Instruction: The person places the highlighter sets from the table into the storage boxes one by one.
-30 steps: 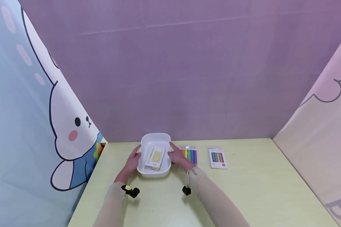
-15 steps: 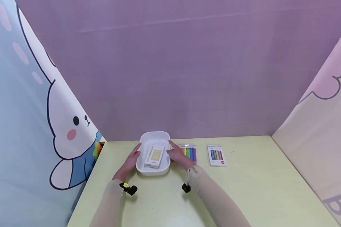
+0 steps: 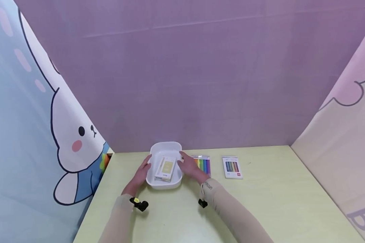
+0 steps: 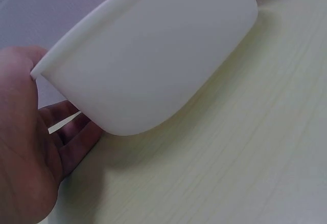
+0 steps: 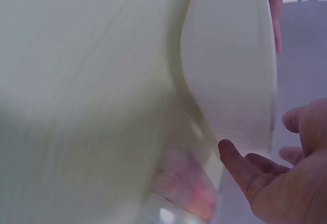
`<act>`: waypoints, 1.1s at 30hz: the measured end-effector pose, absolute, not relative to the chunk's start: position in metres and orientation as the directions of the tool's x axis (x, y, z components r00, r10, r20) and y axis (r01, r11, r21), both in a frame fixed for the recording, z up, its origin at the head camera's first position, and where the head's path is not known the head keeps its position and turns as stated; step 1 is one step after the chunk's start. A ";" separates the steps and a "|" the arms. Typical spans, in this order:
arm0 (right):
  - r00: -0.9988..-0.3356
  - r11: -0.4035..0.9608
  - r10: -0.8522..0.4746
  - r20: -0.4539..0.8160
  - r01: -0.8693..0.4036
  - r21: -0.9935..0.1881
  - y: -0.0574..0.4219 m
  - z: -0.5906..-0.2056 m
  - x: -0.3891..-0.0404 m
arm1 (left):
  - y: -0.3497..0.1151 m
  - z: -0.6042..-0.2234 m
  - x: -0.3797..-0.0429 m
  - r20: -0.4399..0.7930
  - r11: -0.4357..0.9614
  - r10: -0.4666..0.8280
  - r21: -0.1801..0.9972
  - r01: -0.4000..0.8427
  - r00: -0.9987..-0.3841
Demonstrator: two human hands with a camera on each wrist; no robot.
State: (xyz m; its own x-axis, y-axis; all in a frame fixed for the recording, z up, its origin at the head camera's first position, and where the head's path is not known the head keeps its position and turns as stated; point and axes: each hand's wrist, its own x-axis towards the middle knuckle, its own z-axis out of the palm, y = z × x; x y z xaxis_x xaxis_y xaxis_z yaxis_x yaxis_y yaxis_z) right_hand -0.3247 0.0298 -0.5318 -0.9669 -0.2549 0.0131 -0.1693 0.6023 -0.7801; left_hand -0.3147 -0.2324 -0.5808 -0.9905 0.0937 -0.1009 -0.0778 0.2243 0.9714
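A white plastic tub (image 3: 166, 147) stands at the back of the table, left of centre. Inside it lies a small stack of flat white boxes (image 3: 165, 168), the upper one with a yellow panel. My left hand (image 3: 141, 174) grips the tub's left side, thumb over the rim and fingers against the outer wall, as the left wrist view shows. On the opposite side is my right hand (image 3: 191, 166); in the right wrist view its fingers (image 5: 239, 165) are spread at the tub's wall and the thumb stands off the rim. Whether a fingertip touches it, I cannot tell.
A clear pack of rainbow-coloured sticks (image 3: 203, 165) lies partly hidden behind my right wrist. Farther right is a white box (image 3: 232, 167) with coloured sticks pictured on it. A purple curtain (image 3: 200, 84) rises behind the pale table (image 3: 270, 195).
My right hand has loosened at the tub's rim, and its wrist has shifted slightly right. The tub, the boxes and my left hand stay put; the head view has shifted a little.
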 end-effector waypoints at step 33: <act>-0.997 0.855 -0.048 0.066 -0.075 -0.512 0.086 -0.504 -0.294 | -0.230 -0.588 -0.318 -0.088 0.190 0.023 0.978 -0.082 -0.996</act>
